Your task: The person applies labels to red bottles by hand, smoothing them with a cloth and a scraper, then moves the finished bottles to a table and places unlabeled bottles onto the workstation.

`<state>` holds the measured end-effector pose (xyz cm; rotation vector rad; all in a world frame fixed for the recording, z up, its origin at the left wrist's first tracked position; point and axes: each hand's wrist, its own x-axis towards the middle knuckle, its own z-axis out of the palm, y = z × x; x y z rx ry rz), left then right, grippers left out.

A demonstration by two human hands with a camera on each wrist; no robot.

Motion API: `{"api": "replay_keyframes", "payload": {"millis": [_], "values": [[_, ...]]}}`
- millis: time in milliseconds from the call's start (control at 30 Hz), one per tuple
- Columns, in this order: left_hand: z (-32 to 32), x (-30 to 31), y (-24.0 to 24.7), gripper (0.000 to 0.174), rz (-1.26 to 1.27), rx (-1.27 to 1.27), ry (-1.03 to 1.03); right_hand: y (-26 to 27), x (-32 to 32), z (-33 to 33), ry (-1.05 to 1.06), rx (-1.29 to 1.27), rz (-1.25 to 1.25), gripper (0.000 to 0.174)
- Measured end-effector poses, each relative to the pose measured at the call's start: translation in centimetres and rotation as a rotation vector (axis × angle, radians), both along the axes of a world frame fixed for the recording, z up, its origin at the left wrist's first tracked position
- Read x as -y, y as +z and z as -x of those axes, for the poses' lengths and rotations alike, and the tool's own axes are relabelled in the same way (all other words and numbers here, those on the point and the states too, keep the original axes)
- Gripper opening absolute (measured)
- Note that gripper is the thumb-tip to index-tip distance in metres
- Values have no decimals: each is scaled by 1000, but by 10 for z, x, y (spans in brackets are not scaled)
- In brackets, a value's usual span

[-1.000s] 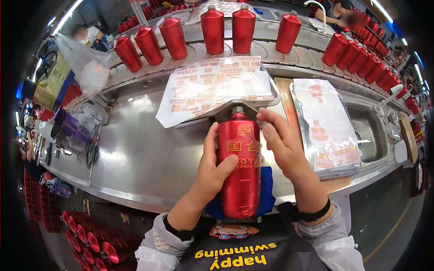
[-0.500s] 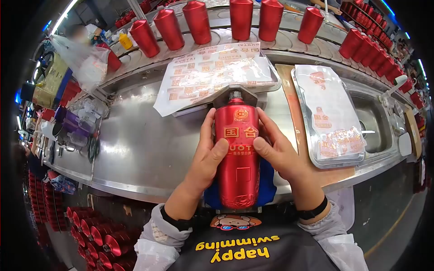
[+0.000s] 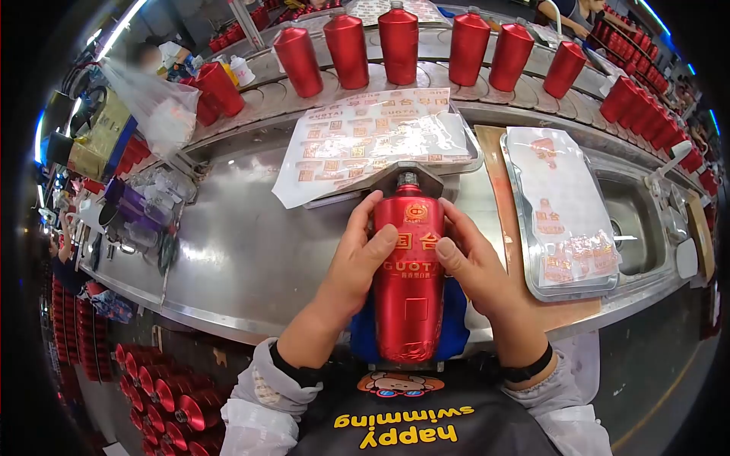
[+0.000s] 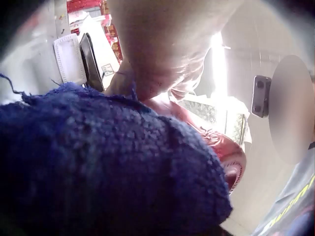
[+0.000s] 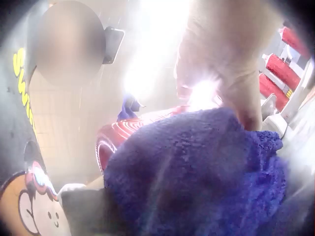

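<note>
A red bottle [image 3: 411,304] with gold lettering and a dark screw-threaded neck lies on a blue cloth [image 3: 455,319], its neck pointing away from me. My left hand [image 3: 357,258] grips its left side, thumb on the front by the lettering. From the right, my right hand [image 3: 479,262] holds the opposite side, thumb at the lettering's right edge. The neck rests in a notched metal support [image 3: 430,178]. In both wrist views the cloth [image 4: 108,162] fills the foreground, and the bottle's base [image 5: 106,145] shows behind it.
Printed label sheets [image 3: 357,144] lie on a tray behind the bottle. Another label sheet [image 3: 563,205] covers a tray on the right, beside a sink [image 3: 631,228]. Red bottles [image 3: 399,45] stand along the conveyor. More bottles [image 3: 171,395] are stacked below the table at left.
My right hand, raised off the bottle's right side a second ago, has come in against it. The gold lettering's right edge, which stuck out past the bottle, now lies on its surface.
</note>
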<state>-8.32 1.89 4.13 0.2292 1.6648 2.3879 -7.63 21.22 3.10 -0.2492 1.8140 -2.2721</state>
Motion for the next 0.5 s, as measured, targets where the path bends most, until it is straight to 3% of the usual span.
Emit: {"api": "replay_keyframes", "payload": {"millis": [100, 400, 500], "values": [[2, -3, -1, 77, 13, 19, 9, -8, -1, 6, -8, -36, -99, 75], [18, -2, 1, 65, -10, 33, 9, 0, -1, 9, -56, 19, -36, 64], [26, -5, 8, 57, 179, -73, 34, -7, -2, 10, -56, -18, -60, 63]]}}
